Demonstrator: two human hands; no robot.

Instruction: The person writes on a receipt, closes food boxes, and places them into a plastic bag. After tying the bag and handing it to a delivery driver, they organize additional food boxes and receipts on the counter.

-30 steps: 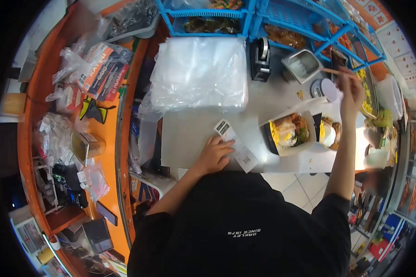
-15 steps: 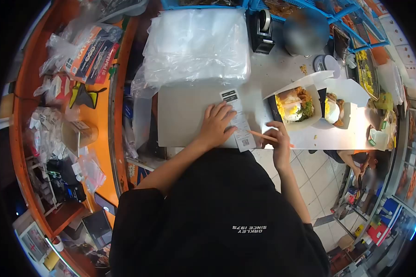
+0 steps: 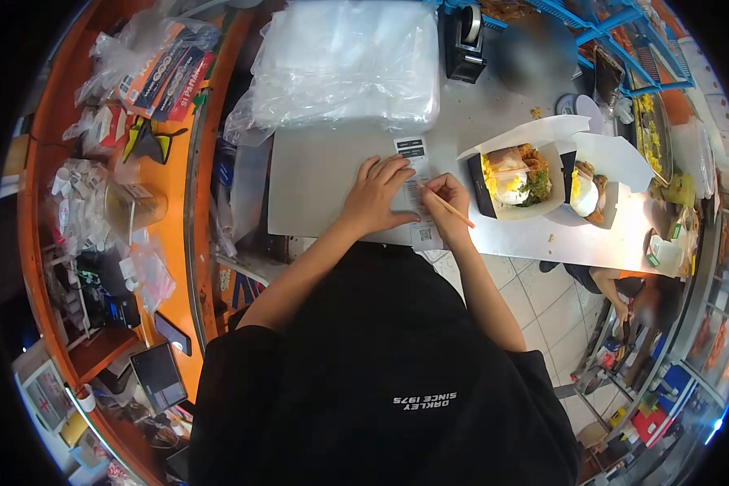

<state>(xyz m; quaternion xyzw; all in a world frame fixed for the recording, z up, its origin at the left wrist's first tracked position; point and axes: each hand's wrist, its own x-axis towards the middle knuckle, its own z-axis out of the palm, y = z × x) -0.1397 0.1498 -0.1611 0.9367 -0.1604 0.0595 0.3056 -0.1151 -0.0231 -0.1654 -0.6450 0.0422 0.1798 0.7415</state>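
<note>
My left hand [image 3: 377, 197] lies flat with fingers stretched out on a long printed receipt [image 3: 411, 149], pressing it to the metal counter. The black-barred top of the slip and a square code near its lower end still show. In my right hand [image 3: 448, 204] is a slim tan pencil [image 3: 460, 214], gripped with its tip at the middle of the receipt, right beside my left fingers. To the right stand two open takeaway boxes: the nearer box [image 3: 483, 188] holds rice, egg and fried food, and the other box [image 3: 616, 197] is partly behind its flap.
A stack of clear plastic bags [image 3: 344, 69] covers the back of the counter [image 3: 312, 178]. Behind stand a black tape dispenser [image 3: 466, 49] and blue baskets [image 3: 624, 36]. An orange shelf [image 3: 178, 267] with packages runs along the left. Another person [image 3: 616, 287] is at lower right.
My right hand has moved left and up from the counter's edge, bringing the pencil onto the receipt. My left hand stays on the slip. The view has shifted slightly.
</note>
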